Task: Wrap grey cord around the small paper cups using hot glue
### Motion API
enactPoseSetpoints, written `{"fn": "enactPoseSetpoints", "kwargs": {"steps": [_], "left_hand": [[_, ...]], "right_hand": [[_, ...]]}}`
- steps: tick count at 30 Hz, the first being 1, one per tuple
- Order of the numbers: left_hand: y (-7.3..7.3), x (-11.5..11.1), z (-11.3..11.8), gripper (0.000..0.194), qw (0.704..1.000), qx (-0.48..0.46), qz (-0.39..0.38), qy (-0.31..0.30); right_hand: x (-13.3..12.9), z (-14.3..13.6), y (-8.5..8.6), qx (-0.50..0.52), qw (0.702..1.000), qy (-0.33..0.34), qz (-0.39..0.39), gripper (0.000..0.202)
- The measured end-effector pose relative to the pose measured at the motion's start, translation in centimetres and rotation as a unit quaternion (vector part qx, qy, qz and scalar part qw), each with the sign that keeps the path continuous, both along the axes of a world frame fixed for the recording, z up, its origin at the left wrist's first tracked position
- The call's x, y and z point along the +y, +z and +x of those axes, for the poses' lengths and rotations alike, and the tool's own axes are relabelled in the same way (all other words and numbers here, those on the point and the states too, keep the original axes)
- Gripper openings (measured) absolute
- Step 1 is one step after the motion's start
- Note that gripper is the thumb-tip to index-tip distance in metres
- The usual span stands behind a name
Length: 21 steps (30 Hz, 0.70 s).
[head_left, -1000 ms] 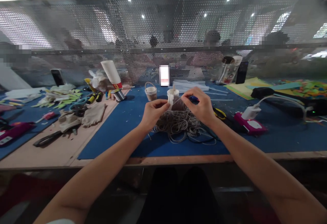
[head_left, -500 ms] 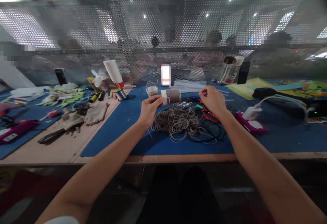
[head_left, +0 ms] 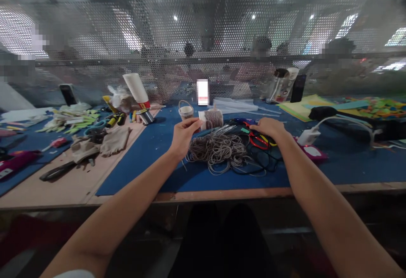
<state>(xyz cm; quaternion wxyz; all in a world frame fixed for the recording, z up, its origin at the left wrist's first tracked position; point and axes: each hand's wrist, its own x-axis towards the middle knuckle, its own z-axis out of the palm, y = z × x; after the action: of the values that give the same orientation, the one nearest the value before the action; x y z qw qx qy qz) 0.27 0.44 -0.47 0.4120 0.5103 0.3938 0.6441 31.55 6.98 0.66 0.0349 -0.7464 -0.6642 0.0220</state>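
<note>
My left hand [head_left: 185, 133] pinches the rim of a white paper cup [head_left: 203, 120] lying on its side in the air, its wall wrapped with grey-brown cord. Below it spreads a loose heap of grey cord [head_left: 218, 151]. My right hand [head_left: 269, 128] reaches down, fingers apart, over tools at the right of the heap; its fingertips are partly hidden. Beside those fingers are red-handled scissors [head_left: 258, 142] and a blue-handled tool [head_left: 245, 121]. A small white basket with a handle [head_left: 186, 111] stands behind my left hand.
A stack of paper cups [head_left: 135, 88] leans on a can at the left. Work gloves [head_left: 114, 140] lie on the wooden strip. A purple device with a white plug [head_left: 312, 151] sits right of my right arm. A lit phone [head_left: 202, 92] stands before the perforated metal screen [head_left: 222, 24].
My right hand has moved right and down onto the tools, its fingers loosening. The left hand still holds the cup in much the same spot. The whole view has shifted slightly.
</note>
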Motion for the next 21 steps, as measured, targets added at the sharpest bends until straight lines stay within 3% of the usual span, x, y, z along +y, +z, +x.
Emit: {"fn": "enactPoseSetpoints", "kwargs": {"steps": [3, 6, 9, 11, 14, 17, 21], "left_hand": [[-0.1, 0.1, -0.1, 0.024, 1.000, -0.002, -0.001, -0.003], [-0.1, 0.2, -0.1, 0.023, 1.000, -0.011, -0.002, 0.001], [0.0, 0.2, -0.2, 0.023, 1.000, -0.016, -0.005, -0.003], [0.0, 0.1, -0.2, 0.023, 1.000, -0.019, -0.006, -0.005], [0.0, 0.1, -0.2, 0.023, 1.000, -0.017, -0.009, -0.007], [-0.1, 0.1, -0.3, 0.023, 1.000, -0.017, -0.007, -0.011], [-0.1, 0.2, -0.3, 0.024, 1.000, -0.014, -0.010, -0.008]], "right_hand": [[0.2, 0.0, -0.1, 0.018, 1.000, -0.008, 0.000, 0.050], [0.6, 0.0, -0.1, 0.060, 0.997, -0.030, 0.050, 0.048], [1.1, -0.1, 0.0, 0.189, 0.977, -0.028, 0.096, 0.043], [1.3, -0.5, 0.2, 0.327, 0.938, 0.003, 0.117, 0.039], [1.1, -1.6, 0.5, 0.530, 0.833, 0.047, 0.152, 0.027], [0.1, -3.1, 0.9, 0.645, 0.742, 0.097, 0.156, 0.025], [-1.4, -4.9, 1.2, 0.691, 0.691, 0.142, 0.158, 0.044]]}}
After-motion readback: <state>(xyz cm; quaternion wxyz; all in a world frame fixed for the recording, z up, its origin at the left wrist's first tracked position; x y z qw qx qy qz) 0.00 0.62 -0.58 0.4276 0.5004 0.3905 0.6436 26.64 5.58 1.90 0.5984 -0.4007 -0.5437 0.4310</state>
